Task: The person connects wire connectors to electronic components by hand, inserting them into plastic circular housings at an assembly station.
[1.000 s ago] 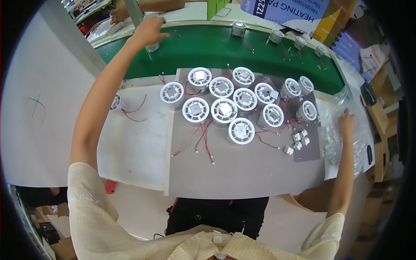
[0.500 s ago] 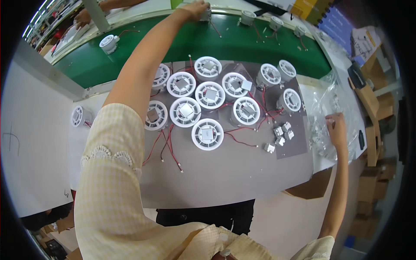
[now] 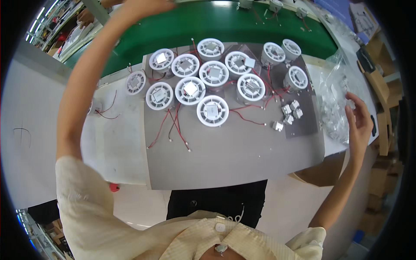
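Many small white parts fill the clear plastic bag point(image 3: 336, 93) touched by the right hand point(image 3: 359, 123), its grip released.

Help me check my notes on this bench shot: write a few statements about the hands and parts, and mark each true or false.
1. The right hand is at a clear plastic bag at the bench's right edge. True.
2. The left hand rests on the grey mat. False: it is raised far over the green belt, near the picture's top edge.
3. Round white lamp housings with red wires lie clustered on the mat. True.
4. The small white parts lie left of the housings. False: they lie to the right, toward the bag.
5. The belt is blue. False: green.
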The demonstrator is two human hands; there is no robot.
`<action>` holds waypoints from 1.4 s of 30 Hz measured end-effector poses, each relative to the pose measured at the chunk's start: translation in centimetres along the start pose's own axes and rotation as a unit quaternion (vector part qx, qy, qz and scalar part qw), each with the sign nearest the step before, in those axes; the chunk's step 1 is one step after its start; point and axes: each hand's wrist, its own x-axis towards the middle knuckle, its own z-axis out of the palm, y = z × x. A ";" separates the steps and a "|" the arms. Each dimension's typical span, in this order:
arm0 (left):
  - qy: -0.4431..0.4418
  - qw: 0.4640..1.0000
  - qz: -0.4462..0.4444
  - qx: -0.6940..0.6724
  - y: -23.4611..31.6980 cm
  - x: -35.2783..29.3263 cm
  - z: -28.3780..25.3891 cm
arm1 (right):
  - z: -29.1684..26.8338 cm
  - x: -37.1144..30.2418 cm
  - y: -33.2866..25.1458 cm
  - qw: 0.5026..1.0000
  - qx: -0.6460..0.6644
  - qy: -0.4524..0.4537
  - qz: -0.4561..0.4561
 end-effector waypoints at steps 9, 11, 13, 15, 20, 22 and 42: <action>-0.196 0.944 -0.047 -0.262 10.9 -25.6 -15.3 | 6.3 -8.9 -8.4 0.840 0.530 -0.068 0.096; -0.237 0.936 -0.023 -0.259 12.2 -27.3 -14.0 | 7.1 -9.6 -8.9 0.807 0.572 -0.101 0.110; -0.263 0.930 -0.033 -0.255 13.3 -28.4 -12.1 | 8.2 -10.3 -8.6 0.758 0.633 -0.119 0.102; -0.171 0.963 0.074 -0.193 14.1 -28.8 -10.0 | 8.6 -10.9 -9.2 0.745 0.643 -0.135 0.116; -0.134 0.963 0.153 -0.178 16.0 -28.4 -7.9 | 9.6 -11.9 -10.0 0.651 0.720 -0.179 0.163; -0.139 0.959 0.174 -0.176 16.1 -28.1 -7.3 | 9.7 -12.0 -10.7 0.656 0.709 -0.190 0.172; -0.123 0.874 0.151 -0.445 16.9 -24.6 -5.8 | 13.4 -14.1 -11.2 0.977 0.082 -0.127 -0.150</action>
